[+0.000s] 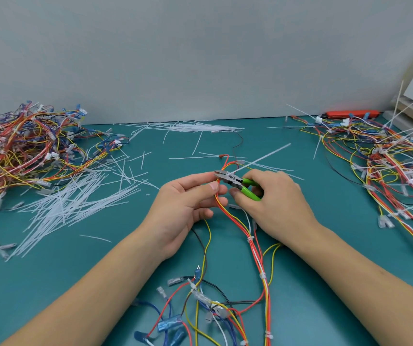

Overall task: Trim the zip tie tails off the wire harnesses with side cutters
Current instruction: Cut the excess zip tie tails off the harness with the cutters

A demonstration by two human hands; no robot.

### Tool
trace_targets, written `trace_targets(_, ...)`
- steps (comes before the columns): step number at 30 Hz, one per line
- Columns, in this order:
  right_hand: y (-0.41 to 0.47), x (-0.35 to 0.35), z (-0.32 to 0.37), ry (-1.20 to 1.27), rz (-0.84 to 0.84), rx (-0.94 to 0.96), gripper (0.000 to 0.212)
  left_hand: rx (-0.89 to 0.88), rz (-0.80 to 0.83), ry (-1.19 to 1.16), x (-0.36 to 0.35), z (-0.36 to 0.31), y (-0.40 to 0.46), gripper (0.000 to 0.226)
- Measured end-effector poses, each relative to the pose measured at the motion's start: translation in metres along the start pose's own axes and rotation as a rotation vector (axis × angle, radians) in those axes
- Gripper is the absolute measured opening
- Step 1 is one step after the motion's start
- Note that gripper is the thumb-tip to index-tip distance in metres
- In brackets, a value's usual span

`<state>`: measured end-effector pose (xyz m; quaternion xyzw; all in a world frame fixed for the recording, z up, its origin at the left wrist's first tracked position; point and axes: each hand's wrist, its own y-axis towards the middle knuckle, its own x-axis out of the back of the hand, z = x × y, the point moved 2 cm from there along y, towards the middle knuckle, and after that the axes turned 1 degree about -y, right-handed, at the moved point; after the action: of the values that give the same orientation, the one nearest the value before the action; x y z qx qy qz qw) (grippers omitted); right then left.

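Observation:
My left hand [188, 203] pinches a wire harness [255, 248] of red, orange, yellow and white wires near its upper loop, above the teal table. My right hand [272, 203] grips green-handled side cutters [237, 182], whose jaws sit at the harness just beside my left fingertips. A long white zip tie tail [265, 156] sticks out from that spot, pointing up and to the right. The harness trails down toward me, with several trimmed white ties along it and blue connectors at its lower end.
A large pile of harnesses [25, 148] lies at the left, another harness pile [385, 166] at the right with long tails sticking out. Cut zip tie tails [75, 203] litter the teal mat left of my hands. An orange tool [350, 113] lies by the back wall.

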<state>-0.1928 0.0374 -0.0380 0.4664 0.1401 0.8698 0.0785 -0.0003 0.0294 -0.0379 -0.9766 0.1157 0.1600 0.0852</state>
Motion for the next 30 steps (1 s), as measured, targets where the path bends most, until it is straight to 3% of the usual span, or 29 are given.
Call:
trace_targets(4, 0.0004, 0.0025, -0.0021, 0.014, -0.019, -0.065, 0.041, 0.001, 0.006, 0.008, -0.0009, 0.0004, -0.0001, 0.026)
trace_targets(11, -0.0009, 0.0002, -0.0027, 0.034, -0.003, -0.054, 0.037, -0.023, 0.040, 0.027, -0.0021, -0.0016, -0.0024, 0.051)
trace_targets(16, 0.0004, 0.0005, -0.0025, 0.019, -0.010, -0.011, 0.023, -0.018, 0.057, 0.019, -0.0014, -0.0010, -0.0009, 0.041)
trace_targets(30, 0.0008, -0.0021, -0.0035, 0.007, -0.036, -0.012, 0.015, -0.008, 0.057, 0.025, -0.0011, -0.0012, -0.0009, 0.037)
